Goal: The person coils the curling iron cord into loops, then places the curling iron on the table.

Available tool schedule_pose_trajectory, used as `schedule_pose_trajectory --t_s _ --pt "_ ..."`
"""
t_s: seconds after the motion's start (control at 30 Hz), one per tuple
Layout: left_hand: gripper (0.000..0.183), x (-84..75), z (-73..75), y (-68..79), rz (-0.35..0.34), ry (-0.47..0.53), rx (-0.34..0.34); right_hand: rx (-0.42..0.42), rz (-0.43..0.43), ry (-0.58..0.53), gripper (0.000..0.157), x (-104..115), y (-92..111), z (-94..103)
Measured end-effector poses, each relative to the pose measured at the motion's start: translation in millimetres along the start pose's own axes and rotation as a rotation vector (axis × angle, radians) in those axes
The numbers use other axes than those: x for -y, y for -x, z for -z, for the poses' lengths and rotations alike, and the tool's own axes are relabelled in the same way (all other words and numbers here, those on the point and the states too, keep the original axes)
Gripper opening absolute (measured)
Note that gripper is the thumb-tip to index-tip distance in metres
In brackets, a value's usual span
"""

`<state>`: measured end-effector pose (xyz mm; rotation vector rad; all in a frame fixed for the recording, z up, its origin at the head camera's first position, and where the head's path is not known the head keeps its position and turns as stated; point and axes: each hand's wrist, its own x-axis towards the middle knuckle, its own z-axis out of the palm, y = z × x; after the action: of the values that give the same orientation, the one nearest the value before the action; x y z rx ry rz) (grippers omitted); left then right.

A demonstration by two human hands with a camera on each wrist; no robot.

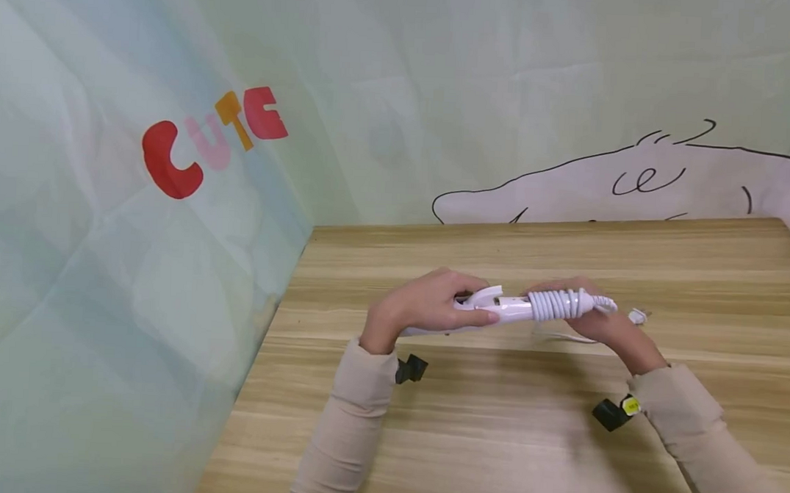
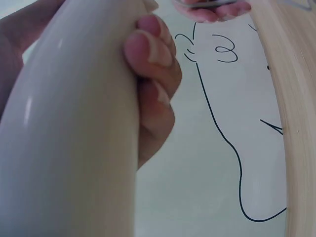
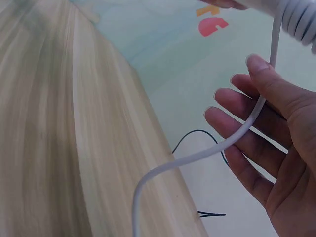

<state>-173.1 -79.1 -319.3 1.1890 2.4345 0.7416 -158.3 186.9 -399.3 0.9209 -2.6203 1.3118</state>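
Observation:
My left hand (image 1: 435, 301) grips a white curling iron (image 1: 514, 309) over the table, thumb along its near side by the clamp lever. In the left wrist view the iron's smooth white body (image 2: 74, 128) fills the left side, with curled fingertips (image 2: 150, 49) around its far side. White cord coils (image 1: 554, 305) wrap the end near my right hand (image 1: 584, 313). In the right wrist view the loose cord (image 3: 197, 158) runs between thumb and index finger and across the other fingers, which are spread and slightly bent. Behind the right wrist lies the plug (image 1: 638, 316).
A wood-grain table (image 1: 492, 442) lies under both hands. Pale printed cloth (image 1: 401, 114) with coloured letters and a line drawing hangs behind and at the left. Black pieces (image 1: 613, 414) sit by both wrists.

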Motion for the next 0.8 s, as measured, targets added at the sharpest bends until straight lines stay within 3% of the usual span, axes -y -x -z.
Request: schedule_pose_trajectory --t_s 0.07,0.17,0.27,0.43,0.63,0.8 --pt "0.023 -3.5 0.2 0.2 -0.010 0.002 0.019 0.021 0.052 -0.146 0.021 2 -4 4.7" --pt "0.023 -8.6 -0.2 -0.2 -0.036 -0.008 0.056 0.086 -0.044 -0.282 0.020 6 -8 11.4" --pt "0.022 -13.5 -2.7 -1.3 -0.067 -0.027 0.093 0.116 -0.132 -0.199 0.020 6 -12 16.0" --pt "0.023 -17.1 -8.4 -3.1 -0.064 -0.053 0.127 0.088 -0.136 -0.014 0.018 7 -11 21.8" --pt "0.027 -15.8 -13.8 -6.4 -0.018 -0.081 0.132 0.003 -0.010 0.153 0.013 14 -11 29.4" --pt "0.029 -12.6 -18.3 -9.0 0.069 -0.087 0.125 -0.067 0.134 0.325 0.015 24 -10 32.6"
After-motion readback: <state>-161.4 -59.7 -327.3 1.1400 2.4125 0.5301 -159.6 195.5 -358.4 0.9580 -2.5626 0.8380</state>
